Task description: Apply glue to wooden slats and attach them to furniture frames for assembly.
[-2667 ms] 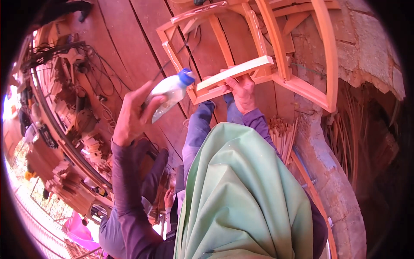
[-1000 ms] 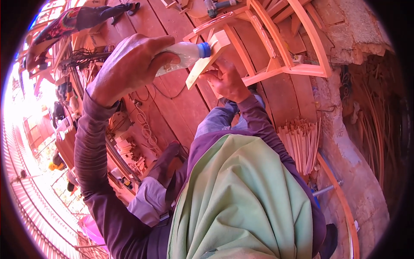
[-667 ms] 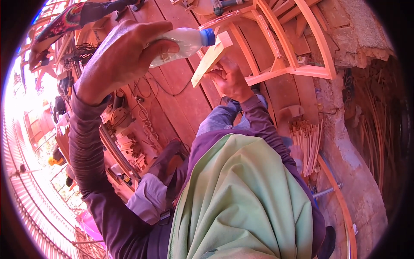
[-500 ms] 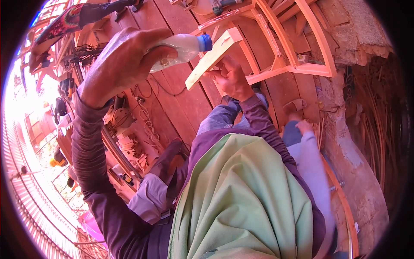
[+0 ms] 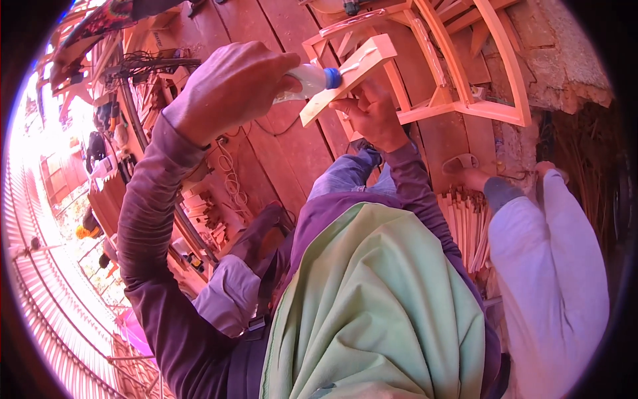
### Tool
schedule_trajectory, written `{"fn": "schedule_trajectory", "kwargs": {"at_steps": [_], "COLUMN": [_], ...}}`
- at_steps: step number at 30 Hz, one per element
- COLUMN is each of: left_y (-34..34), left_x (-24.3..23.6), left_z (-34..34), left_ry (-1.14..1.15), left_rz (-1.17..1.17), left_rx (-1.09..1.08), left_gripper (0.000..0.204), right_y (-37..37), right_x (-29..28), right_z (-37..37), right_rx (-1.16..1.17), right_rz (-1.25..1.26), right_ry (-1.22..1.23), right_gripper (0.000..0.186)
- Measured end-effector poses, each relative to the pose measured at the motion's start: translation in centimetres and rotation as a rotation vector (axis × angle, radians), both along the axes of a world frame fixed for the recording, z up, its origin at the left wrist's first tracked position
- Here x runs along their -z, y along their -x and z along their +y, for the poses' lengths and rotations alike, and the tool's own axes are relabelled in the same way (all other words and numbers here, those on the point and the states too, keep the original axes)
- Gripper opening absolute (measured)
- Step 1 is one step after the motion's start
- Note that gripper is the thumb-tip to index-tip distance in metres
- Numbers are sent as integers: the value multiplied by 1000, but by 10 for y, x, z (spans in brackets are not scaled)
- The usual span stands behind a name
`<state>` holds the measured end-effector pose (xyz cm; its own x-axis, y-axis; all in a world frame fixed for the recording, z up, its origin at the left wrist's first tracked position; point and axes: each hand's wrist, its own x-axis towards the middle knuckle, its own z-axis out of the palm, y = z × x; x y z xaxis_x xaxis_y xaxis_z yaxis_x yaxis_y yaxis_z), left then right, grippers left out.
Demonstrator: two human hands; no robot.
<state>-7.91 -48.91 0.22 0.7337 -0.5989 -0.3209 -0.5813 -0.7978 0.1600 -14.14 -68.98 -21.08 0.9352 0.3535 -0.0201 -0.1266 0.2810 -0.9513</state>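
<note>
My left hand point(image 5: 229, 90) is wrapped round a soft plastic bottle point(image 5: 311, 81) with a blue cap, tipped sideways so that the cap meets a short, pale wooden piece point(image 5: 367, 66). From the cap, a white streak that looks like glue point(image 5: 361, 61) runs along the wood's upper face toward its far end. My right hand point(image 5: 377, 120) grips this piece from below and the near side, its thumb against the edge. The bottle's rear part is hidden in my left palm.
Beyond my right hand stands a wooden chair-like frame point(image 5: 458, 105) with curved bars. A person in pale clothes point(image 5: 555, 246) is close on my right, by a bundle of thin wood strips point(image 5: 465, 223). A coiled cord point(image 5: 229, 174) and wood offcuts point(image 5: 203, 216) lie at left.
The bottle has moved right and its cap now touches the wooden piece, where a white streak has appeared. The person on my right has come further into view, an arm stretched forward.
</note>
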Motion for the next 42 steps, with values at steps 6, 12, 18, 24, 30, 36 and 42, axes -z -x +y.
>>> {"fn": "schedule_trajectory", "kwargs": {"at_steps": [6, 12, 18, 24, 30, 36, 42], "left_y": [8, 18, 29, 29, 29, 30, 25], "left_x": [11, 20, 33, 47, 45, 48, 47], "left_z": [6, 14, 27, 41, 57, 62, 49], "left_ry": [-37, -87, -57, -5, 227, 245, 235], "left_rz": [55, 94, 118, 204, 265, 266, 242], "left_rx": [-23, -72, -96, -149, -209, -198, -190], "left_gripper": [24, 23, 23, 25, 30, 33, 32], "right_y": [-7, -14, -24, -34, -37, -37, -34], "right_x": [-7, -6, -15, -11, -10, -8, -5], "right_z": [-9, -22, -41, -63, -70, -71, -66], "right_rx": [34, 44, 34, 120, 149, 169, 147], "right_rz": [-133, -36, -111, -101, 18, 43, 47], "right_ry": [-37, -101, -97, -178, -171, -288, -225], "right_gripper": [43, 46, 45, 43, 45, 45, 46]}}
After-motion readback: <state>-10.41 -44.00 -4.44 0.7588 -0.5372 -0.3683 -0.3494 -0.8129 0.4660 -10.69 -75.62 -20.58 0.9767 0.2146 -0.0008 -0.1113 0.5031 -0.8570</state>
